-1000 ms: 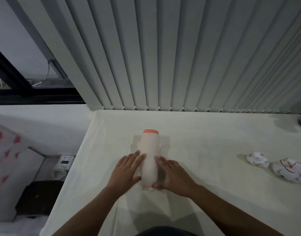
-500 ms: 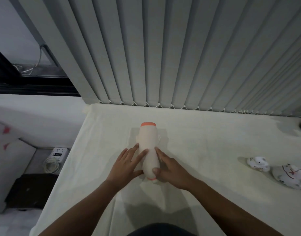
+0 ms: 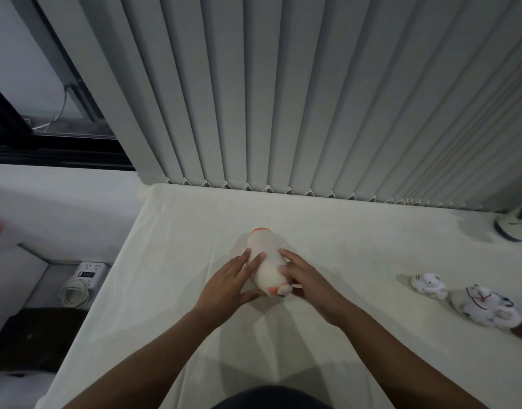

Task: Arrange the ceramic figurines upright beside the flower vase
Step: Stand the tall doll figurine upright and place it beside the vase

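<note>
A: Where did things stand?

B: The flower vase [image 3: 268,262], pale with an orange rim at each end, was tipped back toward the blinds [image 3: 283,98] rather than standing straight on the white tabletop [image 3: 357,246]. The left hand [image 3: 228,286] cupped its left side with the thumb under the near end, and the right hand [image 3: 308,286] pressed its right side with the thumb on the orange base. So both hands were grasping the vase.

A: And the figurines?

B: Two of them, well apart from the vase on the right. The small figurine [image 3: 429,285] and the larger figurine [image 3: 485,305] looked to be lying on their sides, just beside each other, though the light was dim and I couldn't be sure of their pose.

A: What could have gone wrong?

B: The vase looked smooth and narrow. If the hands let go before its base sat flat, it could have toppled or rolled across the cloth. The cloth itself might bunch under the base and leave it leaning.

A: Anything else?

B: The figurines were ceramic and close together. A hurried reach could have knocked one against the other and chipped it, or pushed the larger one toward the tabletop's near edge.
</note>
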Motion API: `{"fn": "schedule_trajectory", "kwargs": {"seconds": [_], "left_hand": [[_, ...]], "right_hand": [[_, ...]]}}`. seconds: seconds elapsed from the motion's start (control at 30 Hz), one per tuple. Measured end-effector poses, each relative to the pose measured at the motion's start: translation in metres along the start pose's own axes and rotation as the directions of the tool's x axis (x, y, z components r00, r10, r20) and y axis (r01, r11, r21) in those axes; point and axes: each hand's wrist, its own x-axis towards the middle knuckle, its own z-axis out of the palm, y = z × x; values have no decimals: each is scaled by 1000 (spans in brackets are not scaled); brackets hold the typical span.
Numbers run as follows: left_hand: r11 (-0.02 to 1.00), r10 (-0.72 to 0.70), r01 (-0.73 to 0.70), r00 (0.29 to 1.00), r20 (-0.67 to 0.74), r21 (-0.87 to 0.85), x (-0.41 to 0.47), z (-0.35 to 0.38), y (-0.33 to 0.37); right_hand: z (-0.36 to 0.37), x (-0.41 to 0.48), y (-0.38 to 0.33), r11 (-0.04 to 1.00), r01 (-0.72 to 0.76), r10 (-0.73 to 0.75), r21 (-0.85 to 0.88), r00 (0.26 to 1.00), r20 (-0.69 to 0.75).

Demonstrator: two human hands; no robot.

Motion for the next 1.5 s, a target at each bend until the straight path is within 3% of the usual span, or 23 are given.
{"fn": "schedule_trajectory", "kwargs": {"seconds": [0.23, 0.5, 0.73, 1.17, 1.5], "left_hand": [[980, -71, 60, 996, -52, -189, 12, -13, 30], [888, -232, 198, 972, -32, -414, 14, -13, 47], [832, -227, 211, 973, 32, -514, 28, -26, 47], [724, -302, 368, 930, 212, -584, 23, -20, 44], [646, -403, 428, 894, 193, -632, 26, -9, 55]], "right_hand": [[-6, -20, -25, 1000, 7, -9, -20, 995, -95], [-4, -47, -36, 986, 72, -78, -149, 996, -39], [4, -34, -33, 985, 163, -167, -57, 984, -64], [6, -34, -20, 989, 145, -146, -16, 986, -77], [-4, -29, -9, 985, 166, -161, 49, 981, -106]]}}
